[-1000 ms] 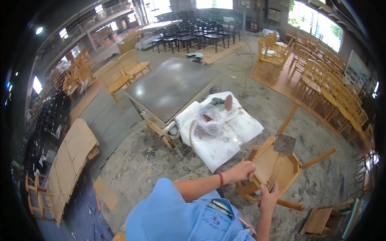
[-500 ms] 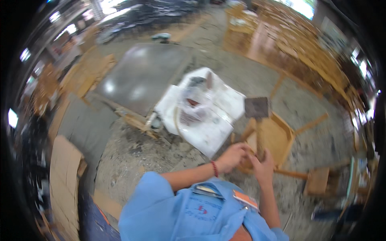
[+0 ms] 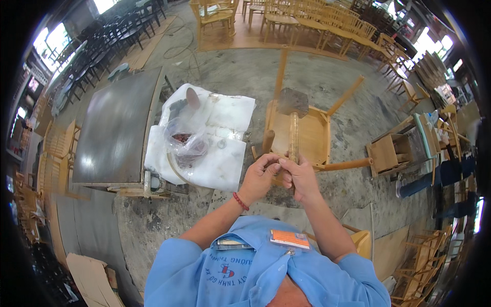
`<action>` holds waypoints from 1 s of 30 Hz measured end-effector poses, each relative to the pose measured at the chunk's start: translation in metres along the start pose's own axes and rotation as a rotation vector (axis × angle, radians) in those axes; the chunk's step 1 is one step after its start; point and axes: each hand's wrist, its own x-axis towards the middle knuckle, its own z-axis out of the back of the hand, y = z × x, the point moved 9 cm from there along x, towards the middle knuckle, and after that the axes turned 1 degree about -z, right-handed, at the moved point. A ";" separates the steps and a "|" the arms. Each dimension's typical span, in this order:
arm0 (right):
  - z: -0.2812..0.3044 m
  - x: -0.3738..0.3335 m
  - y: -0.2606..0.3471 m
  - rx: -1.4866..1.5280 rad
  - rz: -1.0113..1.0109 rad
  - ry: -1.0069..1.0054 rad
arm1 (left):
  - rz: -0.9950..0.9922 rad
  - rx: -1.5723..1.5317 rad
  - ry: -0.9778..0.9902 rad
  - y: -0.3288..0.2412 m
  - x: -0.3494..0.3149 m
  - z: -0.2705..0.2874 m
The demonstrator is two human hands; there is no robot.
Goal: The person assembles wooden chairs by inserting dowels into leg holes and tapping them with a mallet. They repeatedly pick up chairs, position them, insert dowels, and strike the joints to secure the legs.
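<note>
My right hand is wrapped round the wooden handle of a mallet, whose dark, worn block head points away from me. Close beside it, my left hand is closed in a pinch, its fingertips meeting the right hand's. Whatever lies between those left fingers is hidden. Beyond both hands an upturned light-wood chair seat rests with its legs sticking outward; the mallet head hangs in front of it. To the left, an open clear plastic bag holding small dark-red pieces sits on a white sheet.
A dark-topped table stands at the left. On the right are a wooden box and a person's dark-blue trouser leg. Rows of light chairs line the back; cardboard lies at lower left.
My view has turned to the right, so the chair, sheet and table appear farther left. The mallet stays in my right hand, and both hands remain together.
</note>
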 end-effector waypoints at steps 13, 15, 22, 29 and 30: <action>0.054 -0.027 0.003 -0.225 0.046 -0.034 | 0.154 -0.282 0.005 0.051 0.091 0.032; 0.064 -0.032 -0.001 -0.275 0.045 -0.024 | 0.153 -0.288 0.013 0.058 0.092 0.034; 0.075 -0.045 0.000 -0.473 0.040 -0.022 | 0.127 -0.309 0.009 0.068 0.095 0.034; 0.061 -0.059 0.051 -0.986 0.358 -0.116 | 0.096 -0.237 -0.022 0.071 0.095 0.039; 0.054 -0.063 0.059 -1.077 0.409 -0.120 | 0.097 -0.203 -0.021 0.073 0.096 0.041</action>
